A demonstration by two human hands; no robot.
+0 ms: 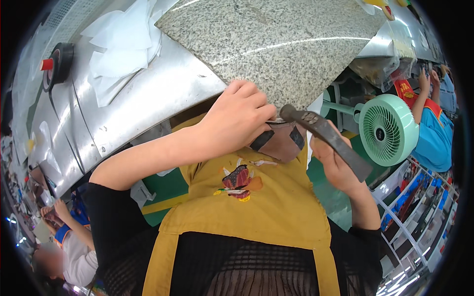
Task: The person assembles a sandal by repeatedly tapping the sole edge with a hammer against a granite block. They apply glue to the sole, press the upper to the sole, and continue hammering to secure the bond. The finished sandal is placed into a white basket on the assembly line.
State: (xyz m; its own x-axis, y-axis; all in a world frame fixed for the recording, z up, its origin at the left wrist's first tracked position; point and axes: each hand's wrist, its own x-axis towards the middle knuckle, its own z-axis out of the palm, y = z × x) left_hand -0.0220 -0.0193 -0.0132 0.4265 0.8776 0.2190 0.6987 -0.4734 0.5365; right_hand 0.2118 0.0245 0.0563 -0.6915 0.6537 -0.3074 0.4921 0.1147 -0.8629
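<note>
We pinch the brown leather piece (279, 140) in our left hand (237, 116) at the granite slab (276, 44) edge, right hand (335, 165) gripping the hammer (326, 135) whose head touches it, work seemingly midway

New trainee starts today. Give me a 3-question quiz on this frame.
1. True or false: the right hand holds a dark metal hammer.
2. What does the left hand press against the granite slab? A) brown leather piece B) green fan C) tape roll
3. What colour is the apron?

Key: 1 true; 2 A, the brown leather piece; 3 mustard yellow.
</note>
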